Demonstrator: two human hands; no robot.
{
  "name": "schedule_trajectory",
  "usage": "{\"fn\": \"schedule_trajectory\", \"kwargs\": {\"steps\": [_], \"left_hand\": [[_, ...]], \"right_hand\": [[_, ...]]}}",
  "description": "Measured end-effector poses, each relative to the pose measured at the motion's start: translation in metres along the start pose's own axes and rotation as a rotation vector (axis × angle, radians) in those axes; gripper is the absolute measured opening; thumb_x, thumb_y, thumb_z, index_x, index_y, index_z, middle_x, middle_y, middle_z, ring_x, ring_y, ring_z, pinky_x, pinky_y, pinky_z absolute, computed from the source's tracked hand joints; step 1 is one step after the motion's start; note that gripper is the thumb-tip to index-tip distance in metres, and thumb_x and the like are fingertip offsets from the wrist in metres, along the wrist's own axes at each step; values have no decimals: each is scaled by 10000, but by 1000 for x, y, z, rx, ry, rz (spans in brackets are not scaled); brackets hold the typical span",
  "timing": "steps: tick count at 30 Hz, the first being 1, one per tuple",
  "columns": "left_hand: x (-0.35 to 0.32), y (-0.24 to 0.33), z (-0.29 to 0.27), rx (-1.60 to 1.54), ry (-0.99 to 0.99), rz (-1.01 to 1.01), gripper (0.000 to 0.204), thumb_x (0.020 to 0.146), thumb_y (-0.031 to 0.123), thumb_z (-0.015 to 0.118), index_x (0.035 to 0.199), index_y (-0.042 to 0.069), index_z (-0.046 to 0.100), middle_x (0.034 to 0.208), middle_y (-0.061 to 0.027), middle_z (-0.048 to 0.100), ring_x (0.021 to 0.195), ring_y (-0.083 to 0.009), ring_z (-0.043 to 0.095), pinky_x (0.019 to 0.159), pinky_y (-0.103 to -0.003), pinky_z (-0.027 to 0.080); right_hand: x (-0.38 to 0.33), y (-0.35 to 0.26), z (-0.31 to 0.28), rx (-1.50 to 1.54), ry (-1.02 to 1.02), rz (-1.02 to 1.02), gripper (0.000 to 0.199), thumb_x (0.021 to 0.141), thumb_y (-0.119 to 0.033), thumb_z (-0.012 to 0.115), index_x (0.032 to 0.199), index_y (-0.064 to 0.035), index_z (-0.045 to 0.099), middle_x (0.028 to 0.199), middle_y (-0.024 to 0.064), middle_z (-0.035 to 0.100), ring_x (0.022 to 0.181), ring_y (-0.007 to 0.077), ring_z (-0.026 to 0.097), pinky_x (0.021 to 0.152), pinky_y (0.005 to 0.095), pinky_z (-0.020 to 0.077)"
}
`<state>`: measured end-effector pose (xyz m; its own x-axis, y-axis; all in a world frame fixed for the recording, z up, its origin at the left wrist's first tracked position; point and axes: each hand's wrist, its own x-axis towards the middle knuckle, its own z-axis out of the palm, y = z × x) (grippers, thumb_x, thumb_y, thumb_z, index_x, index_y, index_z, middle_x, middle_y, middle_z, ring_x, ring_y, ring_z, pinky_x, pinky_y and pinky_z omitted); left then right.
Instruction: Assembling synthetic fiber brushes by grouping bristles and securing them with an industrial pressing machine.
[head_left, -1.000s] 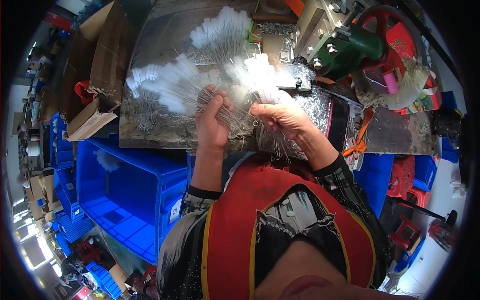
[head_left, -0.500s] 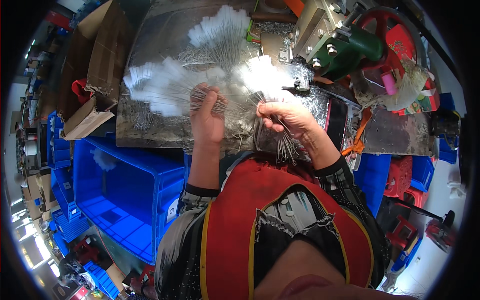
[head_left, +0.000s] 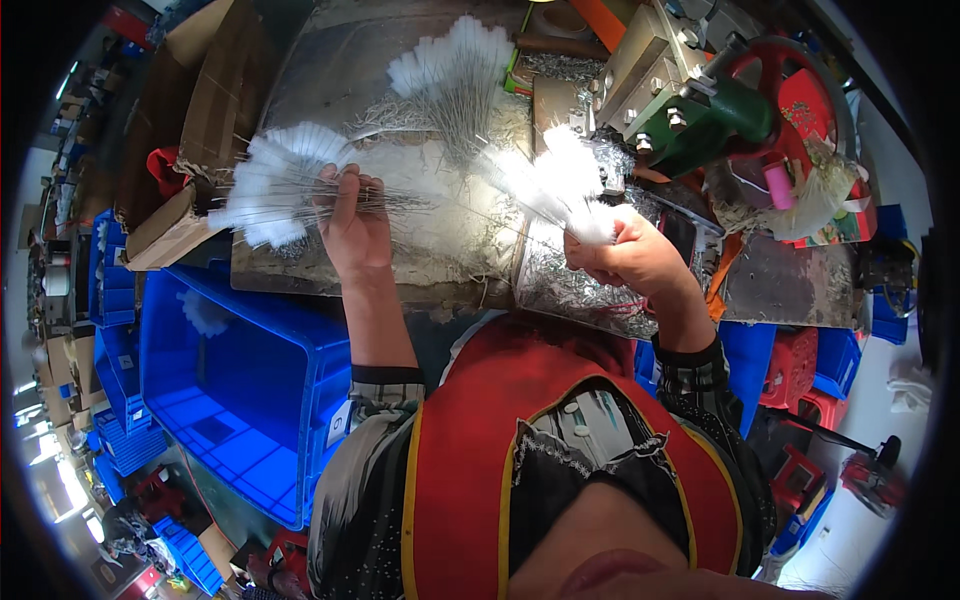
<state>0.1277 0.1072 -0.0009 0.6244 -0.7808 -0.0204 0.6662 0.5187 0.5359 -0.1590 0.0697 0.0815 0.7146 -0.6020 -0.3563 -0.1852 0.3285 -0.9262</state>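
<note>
In my left hand [head_left: 352,225] is a fanned bunch of thin wire-stemmed brushes [head_left: 275,185], closed in my fingers by the wires. Their white bristle heads spread out to the left, and the bare wires stick out to the right. My right hand [head_left: 635,258] is closed on white-bristled brushes [head_left: 595,223] at the bristle end, under a very bright light that washes out detail. Another pile of white wire brushes [head_left: 452,75] lies farther back on the worn worktable [head_left: 330,70].
A green and red hand-wheel press [head_left: 725,110] stands at the back right. A torn cardboard box [head_left: 215,100] is at the left. Below the table's left edge sits a blue bin [head_left: 240,400]. Wire scraps [head_left: 555,275] litter the table near my right hand.
My left hand has moved left with its fanned brushes. My right hand has shifted right and down; white bristles now show at its fingers, where looped wire ends hung below before.
</note>
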Motion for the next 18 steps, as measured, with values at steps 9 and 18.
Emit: {"fn": "schedule_trajectory", "kwargs": {"steps": [9, 18], "left_hand": [[5, 3, -9, -27, -35, 13, 241, 783, -43, 539, 970, 101, 494, 858, -66, 570, 714, -142, 536, 722, -329, 459], [-13, -26, 9, -318, 58, -262, 229, 743, -41, 568, 883, 137, 530, 731, -12, 583, 755, -177, 551, 783, -385, 433]], "right_hand": [[-18, 2, -9, 61, 80, 4, 77, 714, -88, 617, 719, -52, 548, 576, -32, 476, 432, 26, 381, 377, 186, 268], [-1, 20, 7, 154, 127, -32, 101, 730, -122, 625, 734, -49, 556, 607, -24, 498, 435, 28, 406, 370, 172, 288]]}}
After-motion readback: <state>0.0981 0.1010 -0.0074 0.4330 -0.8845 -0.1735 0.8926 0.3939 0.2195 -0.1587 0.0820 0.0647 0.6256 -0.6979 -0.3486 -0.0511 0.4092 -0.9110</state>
